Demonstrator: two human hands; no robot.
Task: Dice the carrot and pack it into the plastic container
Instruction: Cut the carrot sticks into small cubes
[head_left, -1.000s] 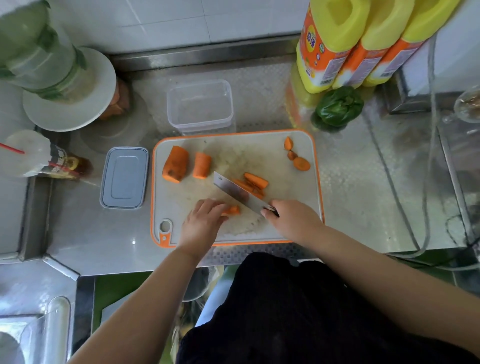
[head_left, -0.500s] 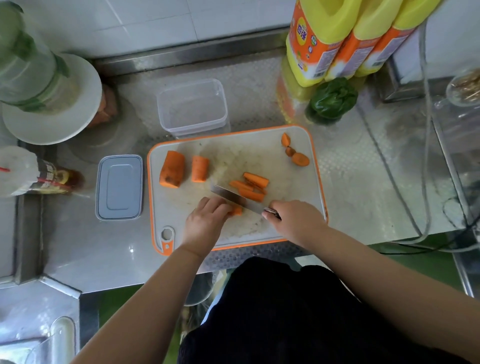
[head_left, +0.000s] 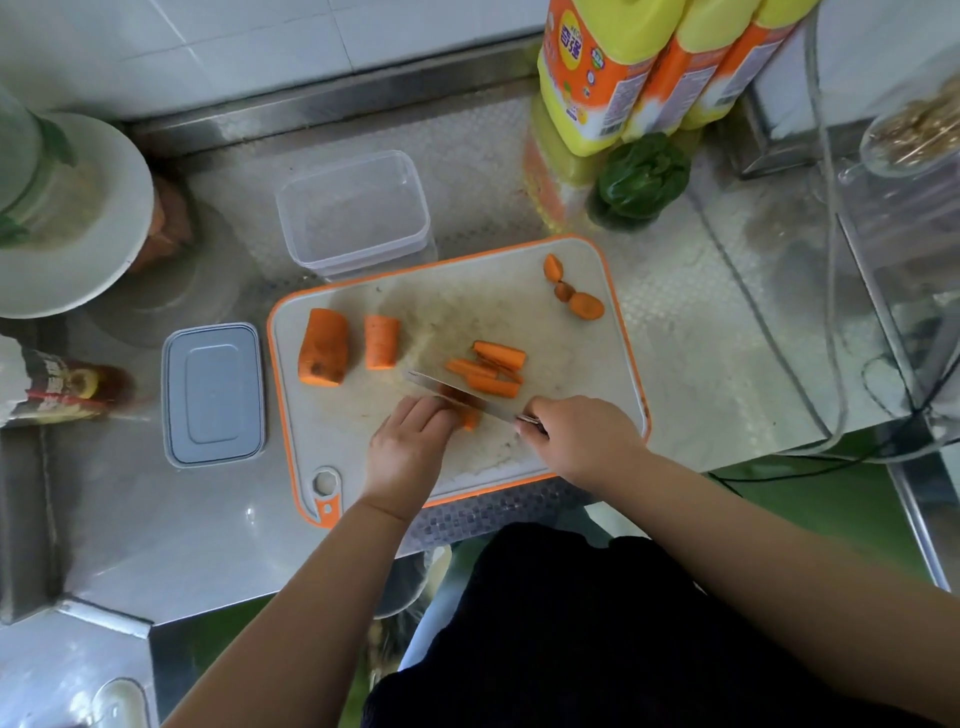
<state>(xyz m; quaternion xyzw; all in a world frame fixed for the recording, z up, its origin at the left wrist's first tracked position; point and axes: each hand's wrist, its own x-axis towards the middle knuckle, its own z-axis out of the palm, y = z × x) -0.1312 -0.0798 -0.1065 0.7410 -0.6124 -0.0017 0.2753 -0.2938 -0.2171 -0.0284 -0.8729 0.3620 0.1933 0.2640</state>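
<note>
I see my left hand (head_left: 410, 451) curled over a small carrot piece (head_left: 470, 419), pinning it to the scuffed white, orange-rimmed cutting board (head_left: 613, 374). My right hand (head_left: 582, 439) grips the handle of the flat steel knife (head_left: 457, 396) — blade set on that piece. Cut sticks (head_left: 493, 370) lie beyond it, two stubby chunks (head_left: 323, 347) lie left. The clear plastic container (head_left: 356, 213) stands just behind the board, its grey lid (head_left: 213, 394) alongside.
</note>
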